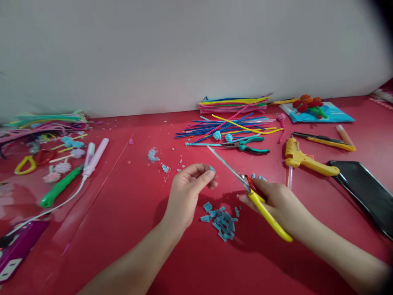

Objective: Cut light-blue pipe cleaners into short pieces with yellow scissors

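Note:
My left hand [188, 186] is closed in a pinch, with a small blue piece [212, 169] showing at the fingertips. My right hand [281, 205] grips a pair of scissors [267, 215] with yellow and red handles. Their blades point up and to the left, beyond my left fingertips and apart from the piece. Below and between my hands lies a loose pile of small blue cut pieces [223, 222]. A few more blue pieces [259, 178] show behind my right hand, partly hidden by it.
Pliers [251, 146] and scattered pipe cleaners [227, 125] lie ahead. At right are a yellow glue gun [302, 157], a utility knife [328, 141] and a black phone [362, 188]. Blue fluff [152, 155] dots the red table [138, 196]. A pink corded styling iron [96, 157] rests left.

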`<state>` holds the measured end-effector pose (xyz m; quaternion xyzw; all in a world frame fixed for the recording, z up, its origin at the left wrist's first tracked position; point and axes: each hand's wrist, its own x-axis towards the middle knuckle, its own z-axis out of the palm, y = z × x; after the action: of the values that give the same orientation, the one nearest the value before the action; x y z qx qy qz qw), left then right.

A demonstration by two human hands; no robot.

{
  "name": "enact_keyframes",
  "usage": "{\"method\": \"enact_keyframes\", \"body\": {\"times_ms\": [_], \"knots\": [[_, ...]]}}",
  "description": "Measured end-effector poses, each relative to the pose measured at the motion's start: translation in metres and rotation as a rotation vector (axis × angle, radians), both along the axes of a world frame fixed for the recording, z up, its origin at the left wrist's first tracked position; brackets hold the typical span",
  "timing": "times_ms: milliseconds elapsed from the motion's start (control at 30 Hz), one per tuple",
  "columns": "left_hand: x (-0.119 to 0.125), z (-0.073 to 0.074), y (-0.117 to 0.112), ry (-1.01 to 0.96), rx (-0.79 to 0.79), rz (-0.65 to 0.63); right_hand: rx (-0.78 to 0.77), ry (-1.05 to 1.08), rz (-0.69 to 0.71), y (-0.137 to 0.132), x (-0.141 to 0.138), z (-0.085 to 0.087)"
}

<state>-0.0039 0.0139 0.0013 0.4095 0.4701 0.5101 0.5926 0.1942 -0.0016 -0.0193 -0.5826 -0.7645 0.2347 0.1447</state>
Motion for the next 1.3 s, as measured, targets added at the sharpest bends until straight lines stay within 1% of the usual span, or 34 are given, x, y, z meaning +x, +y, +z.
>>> {"method": "enact_keyframes", "body": {"times_ms": [133,200,300,400,467,533,600,633,667,733,833,933,1033,1100,1233,1300], "knots": [[0.006,0.0,-0.003,0.046,-0.079,-0.184,-0.264,0.392,-0.167,0.004,-0.008,0.014],[0.01,0.0,-0.005,0.082,-0.128,-0.265,-0.379,0.531,-0.227,0.004,-0.011,0.021],[0.016,-0.002,-0.011,0.149,-0.172,-0.364,-0.456,0.639,-0.191,0.001,-0.013,0.027],[0.022,-0.005,-0.017,0.163,-0.181,-0.412,-0.448,0.654,-0.13,-0.004,-0.014,0.026],[0.025,-0.007,-0.019,0.145,-0.189,-0.412,-0.405,0.625,-0.109,-0.005,-0.012,0.023],[0.024,-0.006,-0.017,0.168,-0.18,-0.401,-0.349,0.589,-0.109,-0.003,-0.007,0.02],[0.02,-0.006,-0.011,0.255,-0.125,-0.36,-0.266,0.524,-0.165,0.003,0.003,0.018],[0.016,-0.006,-0.007,0.314,-0.081,-0.327,-0.198,0.472,-0.22,0.008,0.01,0.017],[0.011,-0.007,-0.002,0.372,-0.027,-0.275,-0.148,0.379,-0.27,0.013,0.017,0.016],[0.0,-0.011,0.009,0.482,0.043,-0.206,-0.077,0.167,-0.286,0.024,0.03,0.013],[-0.014,-0.021,0.021,0.608,0.087,-0.164,-0.015,-0.113,-0.216,0.034,0.043,0.009],[-0.019,-0.026,0.026,0.722,0.133,-0.152,-0.026,-0.282,-0.162,0.037,0.046,0.006],[-0.02,-0.025,0.026,0.834,0.204,-0.147,0.012,-0.368,-0.171,0.036,0.046,0.003],[-0.021,-0.023,0.026,0.921,0.267,-0.132,0.05,-0.39,-0.194,0.036,0.047,0.002],[-0.024,-0.024,0.026,1.151,0.375,-0.114,0.092,-0.338,-0.222,0.036,0.046,0.001],[-0.022,-0.025,0.025,1.196,0.437,-0.095,0.091,-0.289,-0.219,0.035,0.044,0.003]]}}
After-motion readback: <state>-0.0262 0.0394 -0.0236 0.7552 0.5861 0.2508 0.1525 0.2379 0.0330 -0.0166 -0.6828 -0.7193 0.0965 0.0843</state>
